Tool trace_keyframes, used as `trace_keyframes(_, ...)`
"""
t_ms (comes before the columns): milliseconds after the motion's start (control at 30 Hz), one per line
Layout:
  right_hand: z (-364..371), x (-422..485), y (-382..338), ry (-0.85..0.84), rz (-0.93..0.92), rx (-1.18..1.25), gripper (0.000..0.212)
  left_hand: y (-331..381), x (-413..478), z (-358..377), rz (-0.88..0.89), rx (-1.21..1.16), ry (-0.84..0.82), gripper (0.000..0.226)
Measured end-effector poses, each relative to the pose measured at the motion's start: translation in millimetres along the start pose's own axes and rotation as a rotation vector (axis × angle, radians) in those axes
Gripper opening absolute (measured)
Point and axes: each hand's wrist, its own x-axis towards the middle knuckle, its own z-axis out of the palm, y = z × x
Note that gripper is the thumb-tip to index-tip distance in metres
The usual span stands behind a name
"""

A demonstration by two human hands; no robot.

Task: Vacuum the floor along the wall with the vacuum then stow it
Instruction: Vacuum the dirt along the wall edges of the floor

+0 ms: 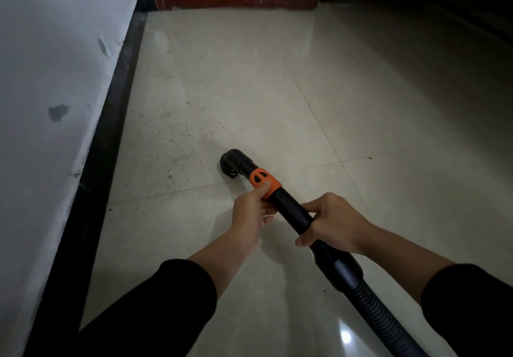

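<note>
— Holding how?
— Pinching the orange collar (259,178) with the left hand (251,213); wrapping the right hand (331,224) round the wand (291,207), nearer. Resting the nozzle (234,162) on tile, right of the skirting (111,123).
— Risk?
— Probably twisting the collar loose, or missing grit (180,134) further left.

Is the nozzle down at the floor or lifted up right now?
Down: the nozzle points at the floor beside the dust specks, wand angled downward. Whether it touches, cannot tell.

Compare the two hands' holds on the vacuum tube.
The left hand grips nearer the nozzle, thumb on the orange collar; the right hand grips the black tube farther back. The left hand comes from the tube's left, the right hand from its right. Both curl round it.
</note>
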Motion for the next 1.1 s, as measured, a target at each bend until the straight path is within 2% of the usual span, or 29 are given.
trace_keyframes(400, 20, 36, -32, -0.033, -0.07, 0.023, 0.035, 16, 20, -37, 0.041, -0.064, 0.1, 0.018)
trace_keyframes(833, 33, 46, -48, -0.086, -0.099, 0.06, 0.037, 20, 18, -60, 0.058, -0.099, 0.136, 0.02)
trace_keyframes(1100, 34, 39, -54, -0.146, -0.129, 0.038, 0.048, 17, 7, -72, 0.067, -0.091, 0.132, 0.02)
